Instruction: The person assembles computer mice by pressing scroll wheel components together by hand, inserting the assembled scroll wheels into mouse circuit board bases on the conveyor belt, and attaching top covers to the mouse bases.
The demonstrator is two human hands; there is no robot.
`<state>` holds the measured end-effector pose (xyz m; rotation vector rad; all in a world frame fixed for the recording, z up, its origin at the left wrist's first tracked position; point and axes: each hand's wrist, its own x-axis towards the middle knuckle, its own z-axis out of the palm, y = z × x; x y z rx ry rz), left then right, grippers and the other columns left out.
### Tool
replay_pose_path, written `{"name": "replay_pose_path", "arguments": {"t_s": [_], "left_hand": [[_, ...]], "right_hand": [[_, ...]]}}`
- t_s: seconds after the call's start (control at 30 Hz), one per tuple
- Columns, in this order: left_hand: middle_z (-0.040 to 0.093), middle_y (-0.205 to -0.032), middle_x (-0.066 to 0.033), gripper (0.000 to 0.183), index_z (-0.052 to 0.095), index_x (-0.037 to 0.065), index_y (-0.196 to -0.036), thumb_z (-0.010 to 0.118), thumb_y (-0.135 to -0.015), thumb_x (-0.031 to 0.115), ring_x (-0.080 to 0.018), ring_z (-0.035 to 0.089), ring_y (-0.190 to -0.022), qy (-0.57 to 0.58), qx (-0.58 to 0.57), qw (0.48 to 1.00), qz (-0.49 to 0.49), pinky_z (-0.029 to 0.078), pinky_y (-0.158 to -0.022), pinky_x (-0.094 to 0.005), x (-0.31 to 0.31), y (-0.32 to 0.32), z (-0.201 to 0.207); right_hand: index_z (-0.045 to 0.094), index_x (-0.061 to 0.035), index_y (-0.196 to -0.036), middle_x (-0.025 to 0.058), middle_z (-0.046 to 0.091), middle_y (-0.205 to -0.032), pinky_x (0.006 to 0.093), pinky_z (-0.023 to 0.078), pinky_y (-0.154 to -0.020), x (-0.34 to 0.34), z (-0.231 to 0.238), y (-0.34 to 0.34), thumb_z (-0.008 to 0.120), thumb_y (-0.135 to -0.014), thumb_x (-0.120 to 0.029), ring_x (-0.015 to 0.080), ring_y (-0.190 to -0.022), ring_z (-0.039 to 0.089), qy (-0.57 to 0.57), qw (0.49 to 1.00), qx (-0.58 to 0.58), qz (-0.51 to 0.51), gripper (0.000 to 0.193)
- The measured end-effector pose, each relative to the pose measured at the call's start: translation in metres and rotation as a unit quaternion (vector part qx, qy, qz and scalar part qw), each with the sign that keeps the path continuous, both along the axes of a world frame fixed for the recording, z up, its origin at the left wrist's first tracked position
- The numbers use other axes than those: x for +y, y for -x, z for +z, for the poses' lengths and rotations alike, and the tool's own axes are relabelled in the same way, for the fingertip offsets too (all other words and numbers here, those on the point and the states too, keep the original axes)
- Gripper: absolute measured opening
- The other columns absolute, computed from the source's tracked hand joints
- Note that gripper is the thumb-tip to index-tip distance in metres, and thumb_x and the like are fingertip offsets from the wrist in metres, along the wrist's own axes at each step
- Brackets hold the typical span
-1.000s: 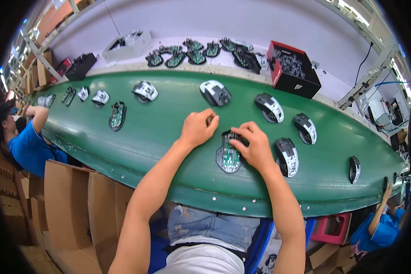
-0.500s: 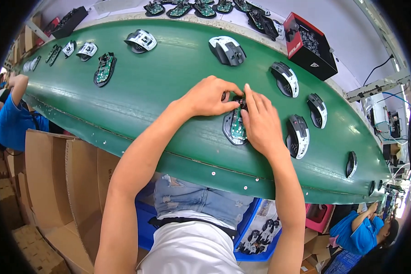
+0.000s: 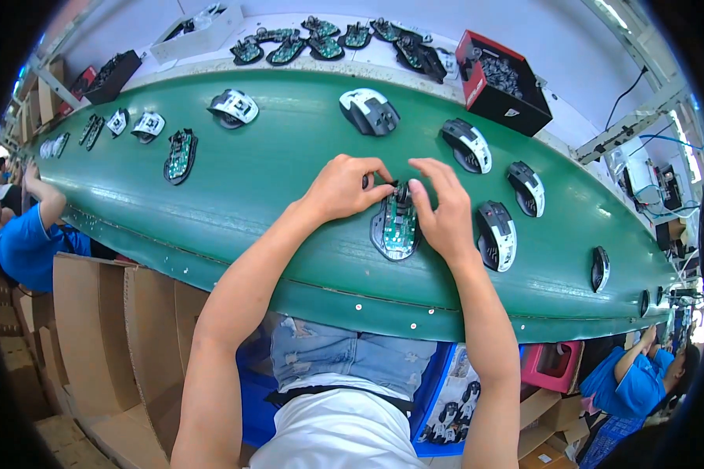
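An opened computer mouse base (image 3: 382,241) with a green circuit board (image 3: 400,227) lies on the green belt in front of me. A dark scroll wheel (image 3: 402,194) stands at its far end. At that end, my left hand (image 3: 343,186) has its thumb and forefinger close against the wheel area. A small dark round part (image 3: 365,181) shows within its curled fingers; its exact kind is unclear. My right hand (image 3: 446,213) is on the board's right side, thumb near the wheel and fingers stretched apart from it.
Grey-and-white mice (image 3: 497,234) lie to the right and ahead. Another open mouse base (image 3: 181,156) sits at the left. Beyond the belt stands a black-and-red box (image 3: 502,82) of small dark parts, beside several board-fitted bases (image 3: 326,48). Cardboard boxes (image 3: 94,328) stand at the near left.
My right hand's fingers have spread and lifted from the far end of the mouse base, uncovering the scroll wheel. My left hand remains at that end. The whole view has shifted slightly.
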<state>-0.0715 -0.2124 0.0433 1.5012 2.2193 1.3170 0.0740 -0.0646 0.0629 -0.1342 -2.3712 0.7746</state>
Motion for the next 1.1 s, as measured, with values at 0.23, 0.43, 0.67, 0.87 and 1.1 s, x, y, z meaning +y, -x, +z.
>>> {"name": "replay_pose_path", "arguments": {"t_s": [0.23,0.43,0.67,0.87,1.1], "left_hand": [[0.068,-0.07,-0.0092,0.015,0.071,0.002,-0.083,0.074,-0.083,0.017,-0.0127,0.064,-0.056,-0.168,-0.069,0.976,-0.124,0.05,-0.054,-0.0286,-0.009,-0.051,0.067],[0.044,-0.07,-0.0004,0.028,0.07,-0.001,-0.101,0.072,-0.08,0.017,-0.0088,0.043,-0.052,-0.137,0.232,0.851,-0.45,0.031,-0.041,-0.0251,-0.074,-0.164,0.158],[0.049,-0.072,-0.0053,0.026,0.058,0.0,-0.096,0.062,-0.082,0.023,-0.0194,0.055,-0.063,-0.144,-0.078,0.893,-0.419,0.044,-0.054,-0.0304,-0.101,-0.181,0.146],[0.046,-0.069,-0.0034,0.018,0.066,0.009,-0.099,0.062,-0.087,0.02,-0.0166,0.051,-0.059,-0.118,0.117,0.835,-0.525,0.041,-0.05,-0.0298,-0.099,-0.161,0.186],[0.042,-0.064,0.0018,0.023,0.072,0.007,-0.097,0.071,-0.082,0.024,-0.0115,0.045,-0.049,-0.2,0.116,0.82,-0.523,0.033,-0.042,-0.026,-0.093,-0.14,0.13]], "right_hand": [[0.055,-0.008,-0.135,0.0225,0.053,-0.137,0.0467,0.037,-0.109,0.157,0.007,-0.08,0.071,-0.082,-0.029,0.0382,-0.129,0.048,-0.144,0.893,-0.04,-0.425,0.059],[0.054,-0.0095,-0.136,0.0217,0.057,-0.132,0.0465,0.044,-0.102,0.181,-0.023,-0.081,0.081,-0.074,-0.048,0.0376,-0.123,0.054,-0.046,0.913,-0.144,-0.38,0.078],[0.059,-0.0013,-0.124,0.0224,0.063,-0.116,0.044,0.048,-0.095,0.153,0.007,-0.047,0.078,-0.08,-0.049,0.0377,-0.108,0.061,0.037,0.902,0.069,-0.425,0.068],[0.053,-0.0008,-0.134,0.0193,0.057,-0.132,0.0389,0.041,-0.107,0.086,0.042,-0.031,0.067,-0.085,-0.02,0.0318,-0.123,0.055,0.067,0.978,0.156,-0.121,0.055],[0.049,-0.0169,-0.139,0.0268,0.047,-0.133,0.0552,0.054,-0.086,-0.019,0.022,-0.02,0.061,-0.089,-0.034,0.0489,-0.103,0.061,-0.017,0.988,-0.143,-0.063,0.054]]}}
